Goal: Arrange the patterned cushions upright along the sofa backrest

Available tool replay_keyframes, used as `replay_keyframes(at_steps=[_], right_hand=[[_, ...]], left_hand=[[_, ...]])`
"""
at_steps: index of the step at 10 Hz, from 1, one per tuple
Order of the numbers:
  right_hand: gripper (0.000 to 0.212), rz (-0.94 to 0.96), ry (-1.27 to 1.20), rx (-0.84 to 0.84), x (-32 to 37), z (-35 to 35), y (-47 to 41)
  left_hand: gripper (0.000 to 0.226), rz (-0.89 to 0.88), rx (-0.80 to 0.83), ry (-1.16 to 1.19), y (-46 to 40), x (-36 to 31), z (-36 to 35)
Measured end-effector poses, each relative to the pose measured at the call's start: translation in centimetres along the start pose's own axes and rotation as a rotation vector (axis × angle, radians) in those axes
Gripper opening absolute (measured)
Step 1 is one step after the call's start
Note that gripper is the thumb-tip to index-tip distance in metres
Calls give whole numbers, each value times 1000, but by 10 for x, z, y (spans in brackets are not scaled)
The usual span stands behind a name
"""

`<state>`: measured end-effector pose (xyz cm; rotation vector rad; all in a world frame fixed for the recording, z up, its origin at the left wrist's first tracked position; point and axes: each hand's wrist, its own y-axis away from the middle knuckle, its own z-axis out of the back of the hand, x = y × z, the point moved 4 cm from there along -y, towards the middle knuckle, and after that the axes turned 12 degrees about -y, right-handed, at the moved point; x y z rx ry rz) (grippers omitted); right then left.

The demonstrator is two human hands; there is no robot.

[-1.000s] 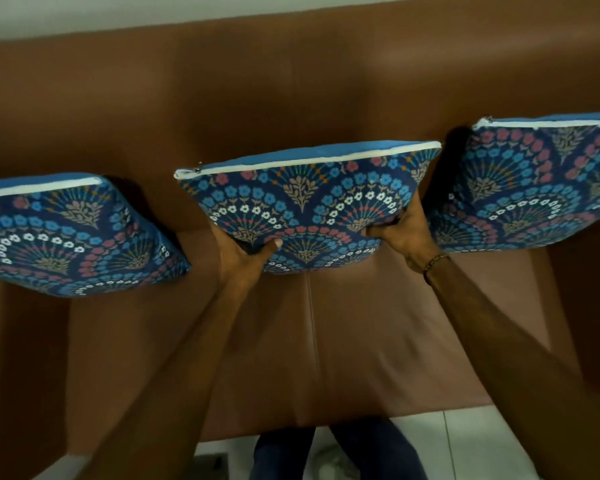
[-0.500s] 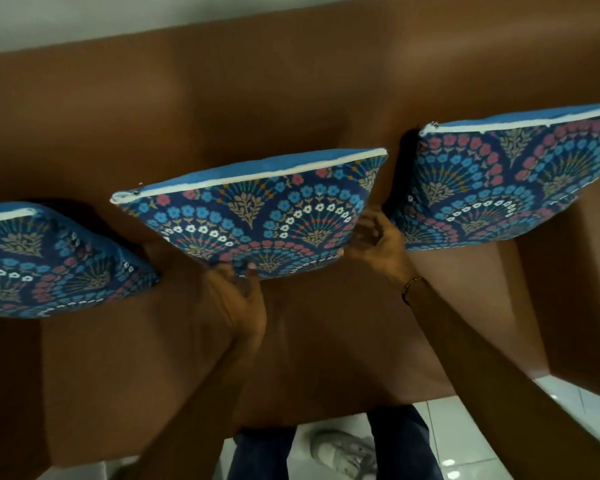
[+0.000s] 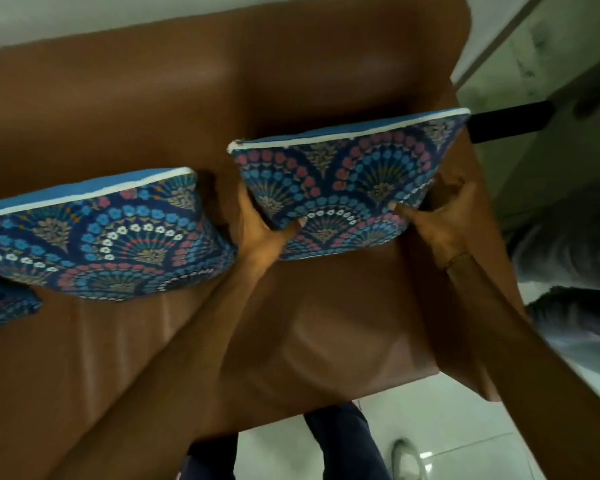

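Note:
Three blue patterned cushions stand upright against the brown sofa backrest (image 3: pixel 187 81). The right cushion (image 3: pixel 340 181) is held at both lower corners: my left hand (image 3: pixel 260 233) grips its left side, thumb on the front face, and my right hand (image 3: pixel 437 220) grips its right side next to the armrest. The middle cushion (image 3: pixel 104 237) leans on the backrest to the left, free of my hands. Only a corner of the left cushion (image 3: pixel 0 306) shows at the frame's left edge.
The sofa seat (image 3: pixel 309 341) lies bare below the cushions. The sofa's right armrest (image 3: pixel 478 237) is close behind my right hand. White tiled floor (image 3: pixel 447 427) and my legs are below; a dark bar (image 3: pixel 510 123) and grey blurred shapes are at the right.
My hands left the middle cushion and moved right onto the right cushion, which they now grip at both sides. The view swung right, so the other cushions slid left in frame.

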<state>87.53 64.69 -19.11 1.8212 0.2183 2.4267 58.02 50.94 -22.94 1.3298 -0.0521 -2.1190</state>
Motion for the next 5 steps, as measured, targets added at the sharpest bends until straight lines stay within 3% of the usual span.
replay_keyframes(at_steps=[1, 2, 3, 5], right_hand=[[114, -300, -3, 284, -25, -2, -47], [125, -398, -1, 338, -35, -8, -55], [96, -279, -59, 214, -33, -10, -44], [99, -219, -170, 37, -32, -13, -15]], left_hand=[[124, 23, 0, -8, -15, -2, -15], [132, 12, -38, -29, -15, -1, -17], [127, 4, -85, -43, -4, -1, -25], [128, -27, -108, -48, 3, -9, -20]])
